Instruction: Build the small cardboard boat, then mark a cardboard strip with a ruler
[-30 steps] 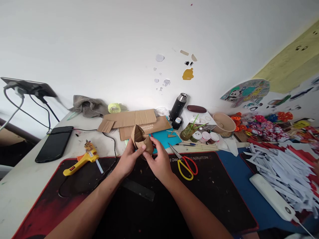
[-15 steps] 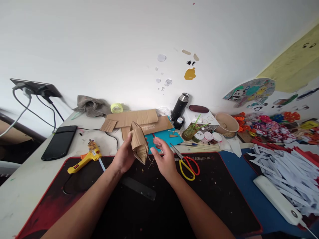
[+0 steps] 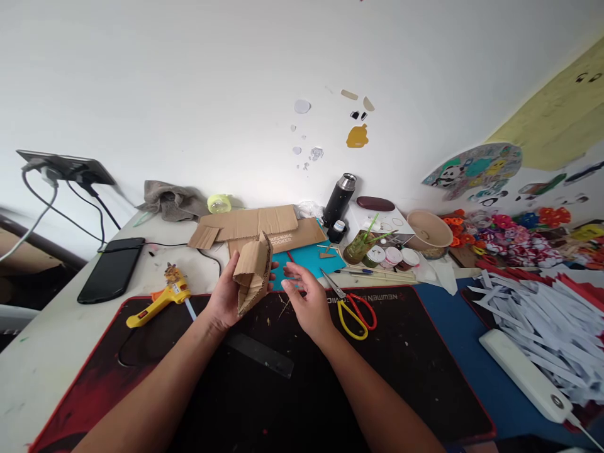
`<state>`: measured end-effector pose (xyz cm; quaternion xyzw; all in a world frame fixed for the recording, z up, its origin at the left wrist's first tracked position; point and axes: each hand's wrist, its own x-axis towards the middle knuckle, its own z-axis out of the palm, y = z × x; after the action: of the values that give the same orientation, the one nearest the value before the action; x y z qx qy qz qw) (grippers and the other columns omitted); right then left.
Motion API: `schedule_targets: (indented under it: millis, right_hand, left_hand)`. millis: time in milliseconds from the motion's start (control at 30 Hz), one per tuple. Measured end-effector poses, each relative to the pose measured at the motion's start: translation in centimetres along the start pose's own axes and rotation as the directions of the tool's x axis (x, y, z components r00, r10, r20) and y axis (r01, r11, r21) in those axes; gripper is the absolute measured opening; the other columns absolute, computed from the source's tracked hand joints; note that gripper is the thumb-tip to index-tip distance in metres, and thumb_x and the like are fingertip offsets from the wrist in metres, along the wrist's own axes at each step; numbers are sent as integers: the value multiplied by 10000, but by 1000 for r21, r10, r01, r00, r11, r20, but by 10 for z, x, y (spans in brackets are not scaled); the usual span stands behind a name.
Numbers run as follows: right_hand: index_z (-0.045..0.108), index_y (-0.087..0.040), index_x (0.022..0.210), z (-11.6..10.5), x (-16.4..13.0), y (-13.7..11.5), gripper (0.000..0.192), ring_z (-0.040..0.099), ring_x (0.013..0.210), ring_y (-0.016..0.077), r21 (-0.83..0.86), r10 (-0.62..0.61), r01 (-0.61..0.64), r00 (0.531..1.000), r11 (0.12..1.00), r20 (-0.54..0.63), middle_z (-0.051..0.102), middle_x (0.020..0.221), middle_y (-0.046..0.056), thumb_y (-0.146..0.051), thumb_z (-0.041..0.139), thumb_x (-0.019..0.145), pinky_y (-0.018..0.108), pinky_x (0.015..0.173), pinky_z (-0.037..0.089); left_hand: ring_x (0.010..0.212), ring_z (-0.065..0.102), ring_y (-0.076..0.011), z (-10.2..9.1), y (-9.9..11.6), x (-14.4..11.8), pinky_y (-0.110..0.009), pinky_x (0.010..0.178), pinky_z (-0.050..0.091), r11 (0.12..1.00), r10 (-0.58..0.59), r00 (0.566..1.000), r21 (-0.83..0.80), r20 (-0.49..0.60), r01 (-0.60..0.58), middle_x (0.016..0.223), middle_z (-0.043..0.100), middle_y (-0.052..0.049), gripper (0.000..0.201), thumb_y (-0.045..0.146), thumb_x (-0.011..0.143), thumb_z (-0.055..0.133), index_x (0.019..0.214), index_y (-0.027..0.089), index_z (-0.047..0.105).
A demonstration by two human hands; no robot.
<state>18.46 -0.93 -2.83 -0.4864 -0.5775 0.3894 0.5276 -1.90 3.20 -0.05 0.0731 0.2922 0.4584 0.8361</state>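
Broad white desk [image 3: 47, 352] under everything, pushed against a white wall. On it, a large black mat with red edge [image 3: 401, 371], filling the near middle. At far right, a heap of white paper strips [image 3: 542, 327] on a blue sheet, with a white power strip [image 3: 521, 376] lying just in front. Flat cardboard sheets [image 3: 255, 225] stacked at the back of the desk, a teal sheet [image 3: 311, 259] beside them. Dark phone [image 3: 111, 270] lying flat at left, near a yellow glue gun [image 3: 155, 303] resting on the mat's left corner. Black flask [image 3: 340, 200] upright behind the cardboard; paper cup [image 3: 427, 234] to its right. Black ruler [image 3: 262, 355] flat on the mat between the forearms. Scissors with red and yellow handles [image 3: 353, 308] lying on the mat just right of the right hand.

Raised above the mat's far edge: a folded cardboard piece [image 3: 252, 274], tilted, open end upward. Left hand [image 3: 226, 299] gripping it from the left side and behind, fingers wrapped around its back, fingertips peeking out at its right edge, thumb hidden behind the piece. Right hand [image 3: 306, 299] just beside the piece, not touching, fingers loosely spread and slightly curled, holding nothing, palm turned toward the cardboard.
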Motion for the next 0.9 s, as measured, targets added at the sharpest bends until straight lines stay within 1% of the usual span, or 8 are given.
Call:
schedule_targets:
  millis: [100, 233, 367, 500, 600, 700, 800, 900]
  right_hand:
    - [784, -270, 1415, 1, 0, 1, 442, 791, 1304, 328, 17, 9, -9, 1000, 1000, 12, 816, 1413, 132, -502, 776, 1039, 495, 1106, 670]
    - [783, -263, 1413, 0, 1, 3, 455, 799, 1281, 323, 41, 39, -40, 999, 998, 20, 835, 1366, 130, -530, 763, 1045, 476, 1082, 673]
    - [781, -244, 1401, -3, 2, 5, 462, 806, 1260, 318, 50, 71, -71, 997, 996, -1, 847, 1314, 138, -552, 743, 1058, 465, 1073, 663]
    - [795, -243, 1364, -4, 2, 8, 467, 819, 1213, 314, 57, 87, -87, 996, 995, -4, 854, 1265, 135, -587, 742, 1054, 458, 1045, 670]
    - [809, -239, 1336, -3, 2, 11, 471, 829, 1156, 314, 66, 99, -98, 995, 993, -3, 860, 1237, 135, -606, 745, 1048, 466, 1027, 674]
    - [817, -226, 1320, -3, 2, 14, 479, 832, 1117, 309, 66, 111, -110, 994, 992, -11, 864, 1207, 136, -609, 752, 1040, 460, 1015, 677]
    - [817, -227, 1320, -3, 2, 17, 485, 838, 1101, 311, 80, 131, -130, 991, 988, -10, 862, 1197, 133, -610, 758, 1029, 462, 1009, 685]
    - [812, -236, 1321, -3, 2, 19, 488, 853, 1090, 318, 124, 158, -157, 987, 980, 0, 862, 1204, 127, -615, 767, 1016, 474, 1008, 696]
  left_hand:
    - [834, 859, -303, -5, -1, 2, -369, 751, 727, 1000, -10, 999, 14, 32, 10, 1094, 866, -234, 710, 580, 1189, 378, 1510, 35, 699]
    - [852, 860, -295, -7, -6, 6, -344, 763, 711, 999, 38, 999, 36, 5, -39, 1089, 874, -196, 646, 577, 1173, 476, 1535, 92, 701]
    - [923, 859, -315, -3, -12, 9, -390, 852, 708, 995, 78, 996, 58, -33, -76, 1138, 870, -196, 640, 590, 1162, 514, 1549, 113, 691]
    - [965, 853, -337, -2, -13, 11, -444, 916, 699, 995, 77, 995, 74, -59, -73, 1141, 862, -205, 648, 596, 1171, 471, 1540, 112, 691]
    - [996, 847, -354, -7, -13, 14, -482, 942, 690, 993, 84, 996, 84, -25, -82, 1142, 857, -208, 665, 626, 1162, 474, 1529, 117, 693]
    - [1042, 840, -370, -14, -11, 17, -496, 966, 677, 992, 66, 997, 105, 28, -69, 1167, 851, -217, 683, 661, 1122, 563, 1502, 111, 704]
    - [1104, 830, -383, -20, -10, 18, -514, 1005, 660, 991, 47, 995, 118, 84, -57, 1209, 846, -216, 662, 643, 1102, 621, 1499, 120, 703]
    - [1152, 817, -399, -21, -10, 18, -557, 1032, 647, 991, 39, 992, 125, 124, -54, 1255, 837, -222, 656, 628, 1101, 623, 1514, 123, 688]
